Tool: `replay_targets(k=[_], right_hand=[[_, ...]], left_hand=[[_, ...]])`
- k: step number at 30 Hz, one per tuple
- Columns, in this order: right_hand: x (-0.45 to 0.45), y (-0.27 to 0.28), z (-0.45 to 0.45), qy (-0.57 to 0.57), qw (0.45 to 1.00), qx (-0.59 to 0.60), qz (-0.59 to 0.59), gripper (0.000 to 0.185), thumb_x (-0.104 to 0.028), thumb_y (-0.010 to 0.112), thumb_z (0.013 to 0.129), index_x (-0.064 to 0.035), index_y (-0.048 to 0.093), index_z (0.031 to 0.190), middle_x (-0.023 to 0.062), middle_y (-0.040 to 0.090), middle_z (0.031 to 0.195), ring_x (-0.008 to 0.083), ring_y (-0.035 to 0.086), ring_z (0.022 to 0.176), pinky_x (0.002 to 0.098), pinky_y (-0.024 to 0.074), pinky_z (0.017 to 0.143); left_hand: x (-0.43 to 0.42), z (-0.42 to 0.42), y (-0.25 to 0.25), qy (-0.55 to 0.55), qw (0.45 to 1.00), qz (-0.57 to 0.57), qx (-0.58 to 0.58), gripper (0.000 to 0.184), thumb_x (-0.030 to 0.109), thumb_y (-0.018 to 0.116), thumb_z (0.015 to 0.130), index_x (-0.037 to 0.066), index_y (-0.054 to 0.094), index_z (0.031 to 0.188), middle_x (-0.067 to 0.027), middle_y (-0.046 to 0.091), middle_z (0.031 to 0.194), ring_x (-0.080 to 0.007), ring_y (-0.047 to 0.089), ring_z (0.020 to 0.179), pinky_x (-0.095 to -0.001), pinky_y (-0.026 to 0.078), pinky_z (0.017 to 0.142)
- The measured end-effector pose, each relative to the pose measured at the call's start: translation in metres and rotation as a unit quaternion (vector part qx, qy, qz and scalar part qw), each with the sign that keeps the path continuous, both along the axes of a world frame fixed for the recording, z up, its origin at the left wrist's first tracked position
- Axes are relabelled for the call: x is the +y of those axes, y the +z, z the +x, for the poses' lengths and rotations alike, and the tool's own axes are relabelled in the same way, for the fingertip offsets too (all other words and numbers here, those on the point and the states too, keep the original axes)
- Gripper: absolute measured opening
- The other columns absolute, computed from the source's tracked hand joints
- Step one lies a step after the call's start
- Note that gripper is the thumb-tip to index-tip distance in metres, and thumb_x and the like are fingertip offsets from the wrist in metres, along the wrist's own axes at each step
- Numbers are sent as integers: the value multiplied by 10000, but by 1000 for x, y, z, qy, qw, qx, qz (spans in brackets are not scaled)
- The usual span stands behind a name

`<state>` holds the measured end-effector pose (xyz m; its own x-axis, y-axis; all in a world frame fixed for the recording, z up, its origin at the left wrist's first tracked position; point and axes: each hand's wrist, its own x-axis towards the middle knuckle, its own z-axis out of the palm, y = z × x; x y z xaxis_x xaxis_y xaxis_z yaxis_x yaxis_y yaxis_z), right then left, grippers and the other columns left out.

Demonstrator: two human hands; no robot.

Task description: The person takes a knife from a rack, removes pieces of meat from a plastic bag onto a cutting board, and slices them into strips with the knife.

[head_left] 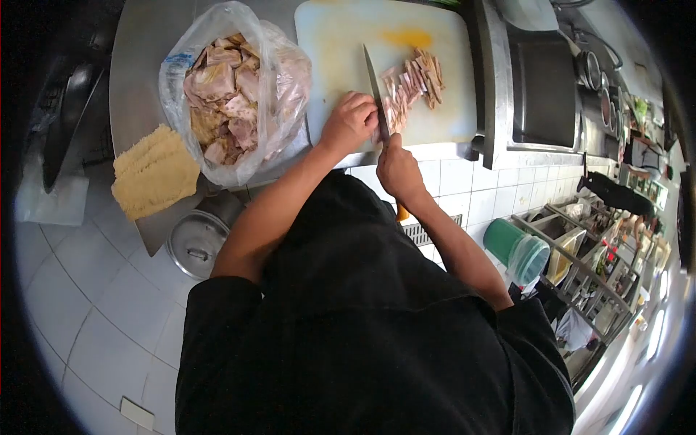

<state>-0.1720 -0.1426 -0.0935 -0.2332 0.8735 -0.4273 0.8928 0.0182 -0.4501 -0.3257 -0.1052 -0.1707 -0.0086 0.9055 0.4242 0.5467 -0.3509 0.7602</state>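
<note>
In the head view, my right hand [400,172] is wrapped around the handle of a long kitchen knife [375,85], its blade pointing away across a white cutting board [333,43]. Just left of the blade, my left hand [350,122] has its fingers curled down on a piece of meat, which they mostly hide. Sliced strips of meat [415,81] lie on the board to the right of the knife. A yellow-orange stain marks the board beyond them.
A clear plastic bag [272,80] full of meat chunks [221,90] sits left of the board. Near the counter's corner lies a tan cloth [156,172]. Below is a lidded metal pot [197,243]. At right are a steel basin [540,87], a green bucket [518,246] and a distant person [616,192].
</note>
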Motion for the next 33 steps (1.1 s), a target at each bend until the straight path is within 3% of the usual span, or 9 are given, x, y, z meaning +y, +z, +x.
replay_targets(k=[6,8,11,14,18,19,23,27,33], right_hand=[[51,-30,-8,26,994,51,89,216,-134,485,947,45,414,1043,355,640,761,523,658,734,606,528,671],[77,-20,-16,-16,997,76,-18,209,-147,467,958,52,428,1011,348,645,769,478,678,678,558,553,606],[92,1,-12,-11,993,98,-67,223,-147,445,960,71,436,1006,351,646,779,427,685,597,492,575,543],[79,32,-11,-11,991,81,-104,237,-134,432,956,92,430,1027,355,647,793,407,676,541,446,587,514],[40,42,-11,-23,995,29,-88,240,-111,444,943,109,433,1039,358,651,770,434,678,562,476,592,540],[29,42,-12,-36,995,31,-82,231,-122,416,981,104,413,1026,328,635,691,401,664,504,463,570,469],[10,36,-12,-33,996,-16,-82,208,-123,464,942,76,438,994,372,645,774,509,682,738,557,560,713],[-2,18,-7,-9,999,-16,-28,225,-121,487,934,69,421,1035,381,646,811,546,659,832,608,525,780],[-4,9,-5,-9,1000,-14,-23,222,-109,493,921,57,408,1040,378,647,810,556,655,814,602,533,759]], left_hand=[[2,0,-2,-6,1000,18,-6,104,2,713,765,-10,665,856,-119,670,965,-320,636,940,-404,526,845],[0,-3,0,-12,1000,13,-3,105,-7,713,769,-12,666,863,-117,672,967,-320,636,943,-403,527,842],[-3,-3,3,-16,1000,-3,-13,114,-10,713,784,-15,681,893,-117,682,983,-319,639,949,-403,529,840],[-5,-9,10,6,999,-8,-40,111,7,714,808,-15,699,916,-120,693,993,-319,650,946,-401,531,843],[-17,-17,16,64,996,-9,-59,92,39,711,832,-10,712,910,-120,701,987,-321,663,931,-399,533,846],[-18,-18,15,77,995,-10,-57,87,45,711,834,-8,713,903,-120,702,983,-321,666,926,-398,533,846],[-16,-15,6,57,997,-2,-52,93,50,715,820,-2,714,898,-118,700,987,-320,659,933,-399,531,841],[-7,-6,3,35,998,-2,-43,94,45,713,801,-1,709,883,-114,696,982,-321,649,934,-402,528,836],[-3,-3,-1,7,1000,-8,-27,70,37,688,788,-10,694,838,-116,679,956,-319,629,933,-415,523,846]])
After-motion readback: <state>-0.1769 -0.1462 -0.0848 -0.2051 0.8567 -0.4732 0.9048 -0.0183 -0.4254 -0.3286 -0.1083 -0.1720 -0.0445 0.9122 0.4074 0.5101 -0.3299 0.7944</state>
